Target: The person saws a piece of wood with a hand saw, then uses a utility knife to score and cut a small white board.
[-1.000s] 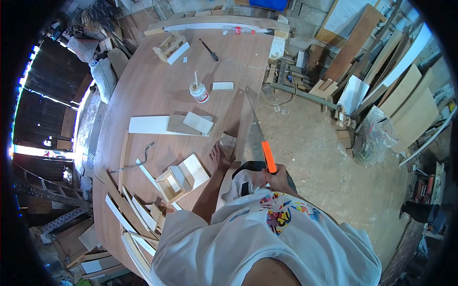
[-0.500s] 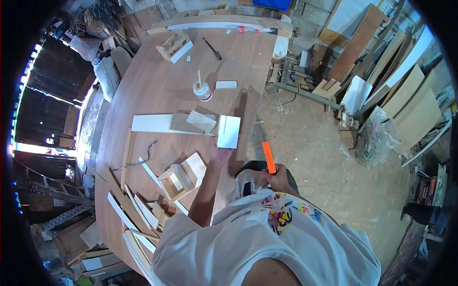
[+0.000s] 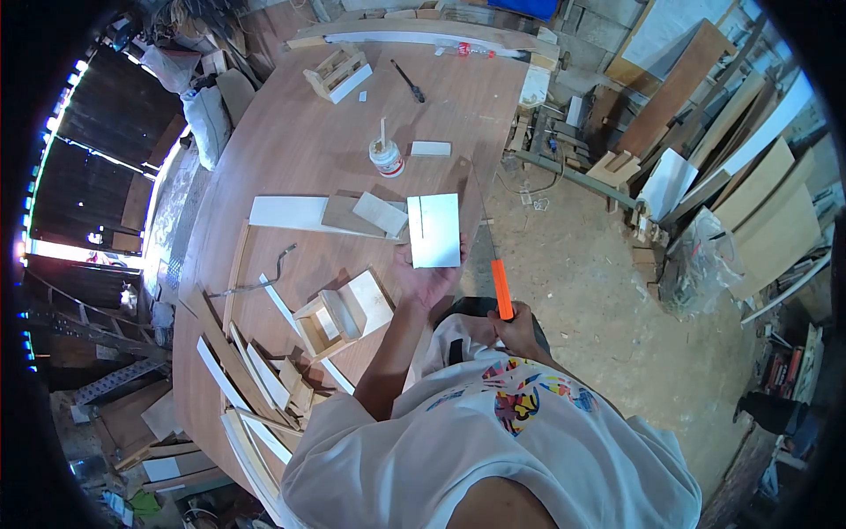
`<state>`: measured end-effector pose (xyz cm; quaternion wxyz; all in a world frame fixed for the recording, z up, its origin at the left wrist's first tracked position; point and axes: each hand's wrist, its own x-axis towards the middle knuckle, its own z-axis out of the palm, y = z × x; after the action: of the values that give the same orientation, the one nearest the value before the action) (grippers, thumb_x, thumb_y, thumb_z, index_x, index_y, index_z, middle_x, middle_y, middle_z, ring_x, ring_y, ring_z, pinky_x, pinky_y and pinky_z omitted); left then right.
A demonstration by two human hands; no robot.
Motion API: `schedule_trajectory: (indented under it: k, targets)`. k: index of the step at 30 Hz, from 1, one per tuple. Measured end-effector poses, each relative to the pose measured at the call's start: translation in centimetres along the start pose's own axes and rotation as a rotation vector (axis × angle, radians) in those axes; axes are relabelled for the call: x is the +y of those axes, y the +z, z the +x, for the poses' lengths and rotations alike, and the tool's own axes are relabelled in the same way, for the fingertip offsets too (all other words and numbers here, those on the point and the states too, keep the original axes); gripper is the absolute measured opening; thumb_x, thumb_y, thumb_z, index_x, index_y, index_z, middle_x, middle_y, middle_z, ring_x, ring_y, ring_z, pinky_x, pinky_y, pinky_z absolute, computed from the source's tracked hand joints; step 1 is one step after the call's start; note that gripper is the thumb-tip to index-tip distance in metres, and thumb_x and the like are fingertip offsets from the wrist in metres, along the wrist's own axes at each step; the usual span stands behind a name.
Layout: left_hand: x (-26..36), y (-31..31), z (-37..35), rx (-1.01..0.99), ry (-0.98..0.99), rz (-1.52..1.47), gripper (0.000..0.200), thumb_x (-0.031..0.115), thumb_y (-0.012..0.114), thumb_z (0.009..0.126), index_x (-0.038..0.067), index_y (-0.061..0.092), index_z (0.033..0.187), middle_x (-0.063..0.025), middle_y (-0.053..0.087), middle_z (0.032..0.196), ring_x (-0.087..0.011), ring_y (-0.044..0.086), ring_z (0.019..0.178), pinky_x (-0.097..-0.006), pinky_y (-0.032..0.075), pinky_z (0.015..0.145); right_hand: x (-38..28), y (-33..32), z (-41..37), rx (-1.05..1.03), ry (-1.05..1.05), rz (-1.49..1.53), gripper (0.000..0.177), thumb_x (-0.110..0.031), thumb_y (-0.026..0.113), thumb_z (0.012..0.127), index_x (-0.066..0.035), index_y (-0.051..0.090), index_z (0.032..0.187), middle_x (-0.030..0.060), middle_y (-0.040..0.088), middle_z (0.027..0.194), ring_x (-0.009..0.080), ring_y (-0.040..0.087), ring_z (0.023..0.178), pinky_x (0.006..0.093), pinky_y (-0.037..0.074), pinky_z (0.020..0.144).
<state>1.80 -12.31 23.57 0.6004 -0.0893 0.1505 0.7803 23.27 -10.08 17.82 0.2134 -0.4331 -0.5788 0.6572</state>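
Observation:
My left hand is closed on the lower edge of a white rectangular board, which has a thin dark line or cut near its left side. The board is over the right edge of the workbench. Lower right, my right hand grips the orange handle of a hand saw. Its thin grey blade points away from me and is hard to make out against the floor. Beside the held board lie a small pale wood piece and a long white strip.
On the brown workbench stand an open glue tub with a stick, a small white block, a screwdriver-like tool and two small wooden assemblies. Wood strips pile at lower left. Boards lean at right.
My left hand has lifted and turned the white board slightly right, and more of the palm shows. The view has shifted a little. My right hand still holds the saw.

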Motion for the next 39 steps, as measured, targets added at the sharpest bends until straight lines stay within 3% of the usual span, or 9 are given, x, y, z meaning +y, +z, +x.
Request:
schedule_trajectory:
  k: [2, 9, 11, 15, 17, 39]
  targets:
    - [0.0, -0.6, 0.0, -0.095, -0.012, -0.035, 0.064, 0.038, 0.036, 0.079, -0.005, 0.044, 0.126, -0.0303, 0.051, 0.113, -0.0384, 0.054, 0.1, -0.0431, 0.046, 0.088, -0.6, 0.1, -0.1, -0.001, -0.005, -0.035, 0.017, -0.002, 0.064, 0.077, -0.002, 0.055, 0.062, 0.0023, 0.053, 0.051, 0.0086, 0.049, 0.043, 0.0256, 0.037, 0.04]
    - [-0.4, 0.0, -0.3, 0.002, 0.032, 0.003, 0.061, 0.039, 0.036, 0.079, -0.003, 0.049, 0.122, -0.0246, 0.057, 0.107, -0.0337, 0.058, 0.094, -0.0412, 0.049, 0.082, -2.0, 0.3, -0.4, 0.006, 0.007, -0.036, 0.019, -0.003, 0.064, 0.077, -0.002, 0.055, 0.06, 0.0021, 0.053, 0.051, 0.0083, 0.049, 0.044, 0.0256, 0.037, 0.041]
    - [-0.4, -1.1, 0.2, -0.093, 0.034, -0.031, 0.066, 0.041, 0.042, 0.077, -0.001, 0.043, 0.128, -0.0287, 0.05, 0.115, -0.0366, 0.054, 0.099, -0.0425, 0.048, 0.087, -3.5, 0.4, -0.8, -0.007, 0.039, 0.044, 0.019, -0.003, 0.064, 0.077, -0.002, 0.055, 0.061, 0.002, 0.054, 0.051, 0.0086, 0.049, 0.044, 0.0259, 0.037, 0.041]
    - [-0.8, -0.5, 0.1, -0.132, 0.031, -0.033, 0.066, 0.042, 0.041, 0.077, -0.002, 0.043, 0.127, -0.0284, 0.051, 0.115, -0.0368, 0.055, 0.1, -0.0427, 0.048, 0.086, -3.1, 0.4, -0.7, 0.012, 0.041, 0.0, 0.018, -0.003, 0.064, 0.076, -0.001, 0.055, 0.061, 0.002, 0.054, 0.051, 0.0087, 0.049, 0.044, 0.0262, 0.037, 0.042]
    - [-1.1, 0.9, -0.4, 0.001, 0.05, 0.031, 0.058, 0.038, 0.037, 0.078, -0.003, 0.053, 0.116, -0.0235, 0.06, 0.103, -0.0321, 0.061, 0.09, -0.0389, 0.05, 0.079, -2.3, 0.3, -0.6, 0.009, 0.047, 0.007, 0.018, -0.003, 0.064, 0.076, -0.001, 0.056, 0.061, 0.0022, 0.054, 0.052, 0.0088, 0.049, 0.045, 0.0264, 0.037, 0.042]
    - [-1.6, 0.1, 0.0, -0.045, 0.011, -0.02, 0.065, 0.043, 0.036, 0.078, -0.004, 0.048, 0.121, -0.0247, 0.056, 0.108, -0.0331, 0.058, 0.092, -0.0407, 0.049, 0.081, -1.8, 0.2, -0.5, 0.03, -0.01, -0.082, 0.019, -0.005, 0.066, 0.074, -0.002, 0.054, 0.059, 0.0007, 0.053, 0.054, 0.0075, 0.048, 0.05, 0.0276, 0.037, 0.045]
